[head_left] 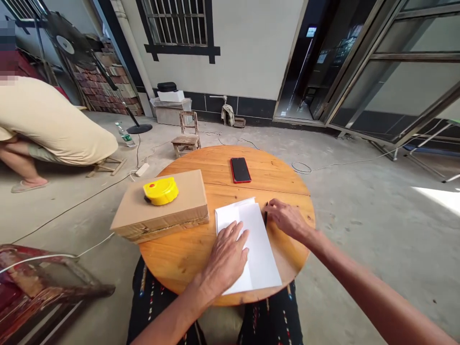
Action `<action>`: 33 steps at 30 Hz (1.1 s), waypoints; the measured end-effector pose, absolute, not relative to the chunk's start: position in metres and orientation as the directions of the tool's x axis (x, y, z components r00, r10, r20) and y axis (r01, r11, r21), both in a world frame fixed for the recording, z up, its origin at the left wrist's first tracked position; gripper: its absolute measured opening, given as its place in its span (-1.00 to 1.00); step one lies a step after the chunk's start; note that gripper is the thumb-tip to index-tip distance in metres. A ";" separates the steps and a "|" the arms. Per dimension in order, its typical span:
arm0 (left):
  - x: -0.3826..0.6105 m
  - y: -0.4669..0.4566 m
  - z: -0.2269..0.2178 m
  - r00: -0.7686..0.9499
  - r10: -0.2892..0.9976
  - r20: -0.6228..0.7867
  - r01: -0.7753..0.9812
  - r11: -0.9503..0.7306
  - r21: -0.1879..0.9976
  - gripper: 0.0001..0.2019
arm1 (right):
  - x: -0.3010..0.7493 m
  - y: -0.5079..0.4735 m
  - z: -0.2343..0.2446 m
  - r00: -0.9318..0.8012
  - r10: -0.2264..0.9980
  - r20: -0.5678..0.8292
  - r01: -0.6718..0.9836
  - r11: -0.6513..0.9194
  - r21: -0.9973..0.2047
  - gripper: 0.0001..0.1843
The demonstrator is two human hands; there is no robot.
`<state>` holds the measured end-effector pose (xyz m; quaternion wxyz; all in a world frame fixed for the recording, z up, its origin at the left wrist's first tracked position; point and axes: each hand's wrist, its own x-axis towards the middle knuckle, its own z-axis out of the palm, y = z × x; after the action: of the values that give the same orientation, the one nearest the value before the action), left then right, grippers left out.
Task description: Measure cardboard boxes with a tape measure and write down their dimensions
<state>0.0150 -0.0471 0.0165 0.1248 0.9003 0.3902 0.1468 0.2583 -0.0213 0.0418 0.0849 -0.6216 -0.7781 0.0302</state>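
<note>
White folded sheets of paper lie on the round wooden table in front of me. My left hand rests flat on them with its fingers stretched out. Just right of the paper, my right hand has its fingers curled round the upper part of a thin black pen. The fingers partly hide the pen. Farther back on the table lies a black-screened phone with a red edge. On the left, a yellow tape measure sits on a brown cardboard box.
A person sits on a low stool at the left. Behind the table stand a small wooden chair and a floor fan. A water bottle and cables lie on the concrete floor. A worn red wooden chair is near left.
</note>
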 end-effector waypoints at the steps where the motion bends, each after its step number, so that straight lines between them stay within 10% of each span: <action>1: 0.018 -0.045 0.013 0.647 0.746 0.159 0.678 -0.657 0.330 -0.57 | 0.258 -0.023 0.037 -0.251 0.965 0.080 0.957 0.260 -0.132 -0.60; 11: -0.003 -0.050 -0.007 0.715 0.690 0.112 0.651 -0.715 0.255 -0.50 | 0.325 -0.044 0.029 -0.211 0.975 0.074 0.973 0.217 -0.077 -0.77; 19: 0.001 -0.042 0.013 0.702 0.708 0.077 0.665 -0.690 0.284 -0.56 | 0.289 -0.071 0.068 0.153 0.973 0.171 0.542 0.062 -0.838 -0.70; 33: 0.028 -0.025 -0.001 0.661 0.735 0.150 0.693 -0.675 0.254 -0.54 | 0.198 -0.023 0.020 0.120 0.989 0.083 0.207 0.057 -0.977 -0.82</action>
<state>0.0277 -0.0248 -0.0008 0.0876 0.9071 0.3936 0.1205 0.1982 -0.0231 0.0199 0.4947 -0.5613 -0.5327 0.3955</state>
